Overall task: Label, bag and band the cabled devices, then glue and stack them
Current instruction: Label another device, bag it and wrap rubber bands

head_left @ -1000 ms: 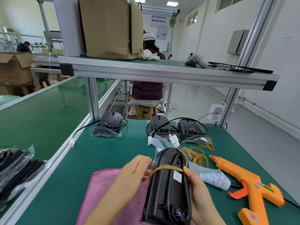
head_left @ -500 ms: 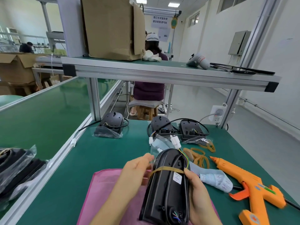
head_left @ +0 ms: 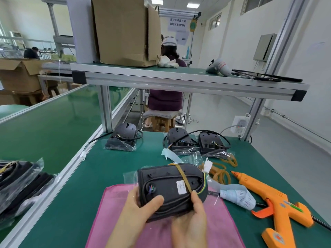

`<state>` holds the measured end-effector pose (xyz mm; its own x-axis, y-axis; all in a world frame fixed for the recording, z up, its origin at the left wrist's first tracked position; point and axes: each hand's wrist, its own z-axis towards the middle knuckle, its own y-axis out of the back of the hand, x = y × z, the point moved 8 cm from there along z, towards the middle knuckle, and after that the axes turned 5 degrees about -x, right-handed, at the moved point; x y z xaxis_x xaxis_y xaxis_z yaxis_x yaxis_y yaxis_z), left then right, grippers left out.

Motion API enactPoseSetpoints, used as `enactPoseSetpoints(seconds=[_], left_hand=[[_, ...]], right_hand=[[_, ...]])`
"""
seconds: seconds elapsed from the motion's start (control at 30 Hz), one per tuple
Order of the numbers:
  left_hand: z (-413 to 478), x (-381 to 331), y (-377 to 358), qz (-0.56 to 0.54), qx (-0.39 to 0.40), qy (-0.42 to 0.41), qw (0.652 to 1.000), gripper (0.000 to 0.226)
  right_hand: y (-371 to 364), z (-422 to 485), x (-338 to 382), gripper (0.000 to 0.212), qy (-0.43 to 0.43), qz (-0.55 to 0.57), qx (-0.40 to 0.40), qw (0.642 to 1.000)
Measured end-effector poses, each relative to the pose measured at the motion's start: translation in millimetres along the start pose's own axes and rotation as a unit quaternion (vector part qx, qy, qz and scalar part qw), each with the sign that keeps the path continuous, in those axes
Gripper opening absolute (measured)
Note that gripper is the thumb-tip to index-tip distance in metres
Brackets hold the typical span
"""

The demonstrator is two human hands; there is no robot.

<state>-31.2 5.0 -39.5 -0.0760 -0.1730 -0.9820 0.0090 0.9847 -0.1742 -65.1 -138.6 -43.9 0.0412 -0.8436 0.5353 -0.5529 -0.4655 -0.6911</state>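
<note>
Left hand (head_left: 141, 203): wrapped round the near-left end of the bagged device (head_left: 168, 188), thumb laid across its black back.
Right hand (head_left: 193, 219): gripping the near-right edge, thumb pressed beside the looped cable (head_left: 172, 205).
Bagged device: held crosswise between both hands, just above the pink cloth (head_left: 223, 222); white label (head_left: 180, 187) on, one rubber band (head_left: 181, 174) crossing it at a slant (white connector (head_left: 207, 166) poking out past the far-right end).
Right of the cloth: label strip (head_left: 236, 195), loose bands (head_left: 220, 174) and orange glue gun (head_left: 275, 199), all lying on the bench (head_left: 80, 185).
Far edge: three more devices (head_left: 123, 138) with clear bags, not banded.
Far left: pile of bagged devices (head_left: 21, 179).
Stage, probably: banding done on this one, glue next.
Risk: slanted band sitting near the rounded end, liable to roll off on a tilt and free the cable; bag film liable to melt if brushed against the gun's nozzle.
</note>
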Motion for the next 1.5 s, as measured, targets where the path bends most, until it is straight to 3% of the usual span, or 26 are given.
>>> enactPoseSetpoints(seconds=[0.2, 0.33, 0.43, 0.47, 0.5, 0.6, 0.7, 0.77, 0.87, 0.97, 1.03, 1.1, 1.17, 1.3, 1.4, 1.5], left_hand=[[28, -16, 7, -0.038, 0.043, 0.021, 0.998, 0.048], [46, -35, 19, 0.020, 0.101, 0.033, 0.994, 0.044], [57, -49, 26, 0.087, 0.159, 0.023, 0.983, 0.049], [60, -52, 25, 0.115, 0.187, 0.021, 0.975, 0.053], [61, -53, 22, 0.138, 0.218, 0.024, 0.966, 0.057], [62, -54, 4, 0.204, 0.300, 0.045, 0.931, 0.072], [59, -54, -29, 0.243, 0.383, 0.053, 0.889, 0.058], [61, -50, -46, 0.263, 0.410, 0.053, 0.872, 0.056], [71, -42, -59, 0.281, 0.417, 0.084, 0.860, 0.062], [85, -37, -68, 0.329, 0.416, 0.120, 0.839, 0.070], [108, -41, -79, 0.385, 0.358, 0.108, 0.844, 0.061], [139, -53, -100, 0.457, 0.266, 0.022, 0.848, 0.047], [155, -63, -139, 0.518, 0.237, -0.097, 0.816, 0.037], [154, -44, -217, 0.604, 0.299, -0.217, 0.706, 0.031], [159, -24, -243, 0.691, 0.292, -0.247, 0.614, 0.033], [164, -14, -251, 0.723, 0.284, -0.250, 0.579, 0.023]], right_hand=[[5, -6, -15, 0.046, 0.012, -0.012, -0.028, 0.999], [23, -3, -3, 0.044, -0.011, -0.032, -0.050, 0.998], [42, 11, 43, 0.084, 0.039, -0.051, -0.055, 0.996], [42, 16, 61, 0.095, 0.077, -0.082, -0.032, 0.993], [37, 18, 76, 0.093, 0.108, -0.141, -0.001, 0.984], [10, 29, 89, 0.045, 0.132, -0.360, 0.093, 0.919], [-10, 34, 61, 0.057, 0.008, -0.464, 0.196, 0.864], [-15, 32, 40, 0.057, -0.068, -0.457, 0.250, 0.851], [-15, 36, 31, 0.043, -0.096, -0.377, 0.272, 0.880], [-5, 49, 30, 0.047, -0.091, -0.337, 0.232, 0.908], [3, 56, 29, 0.042, -0.081, -0.337, 0.206, 0.915], [10, 62, 28, 0.041, -0.077, -0.346, 0.173, 0.919], [15, 67, 27, 0.050, -0.070, -0.363, 0.148, 0.917], [12, 71, 30, 0.069, -0.047, -0.395, 0.149, 0.905], [7, 71, 32, 0.081, -0.041, -0.403, 0.162, 0.900], [6, 71, 31, 0.073, -0.052, -0.391, 0.178, 0.902]])
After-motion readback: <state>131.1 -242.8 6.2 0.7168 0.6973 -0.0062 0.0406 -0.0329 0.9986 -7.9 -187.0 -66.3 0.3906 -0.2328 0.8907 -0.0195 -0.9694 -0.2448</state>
